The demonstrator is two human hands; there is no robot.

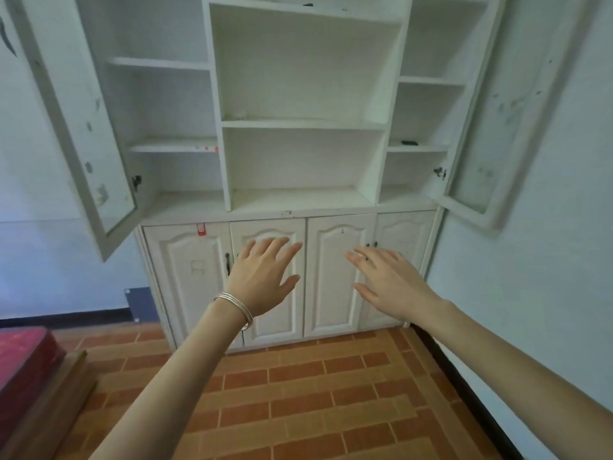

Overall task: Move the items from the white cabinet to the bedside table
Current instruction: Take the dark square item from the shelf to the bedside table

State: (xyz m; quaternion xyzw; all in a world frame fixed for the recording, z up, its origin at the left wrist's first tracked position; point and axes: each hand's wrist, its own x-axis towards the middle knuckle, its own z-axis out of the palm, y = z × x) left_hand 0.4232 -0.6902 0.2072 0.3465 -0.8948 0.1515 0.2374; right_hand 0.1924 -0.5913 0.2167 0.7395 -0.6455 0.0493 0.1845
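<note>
Cabinet (298, 207) shelves near bare, so job looks mostly done. Small dark item (409, 143) sits on right shelf, pale scrap (238, 112) on middle shelf. Lower doors (331, 277) closed, contents unknown. Left hand (262, 277) and right hand (394, 283) spread wide, holding nothing, before lower doors. Bedside table out of view.

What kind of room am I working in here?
Probably a bedroom: a tall white cabinet with open shelves, what looks like a red mattress at lower left, and a tile floor.
</note>
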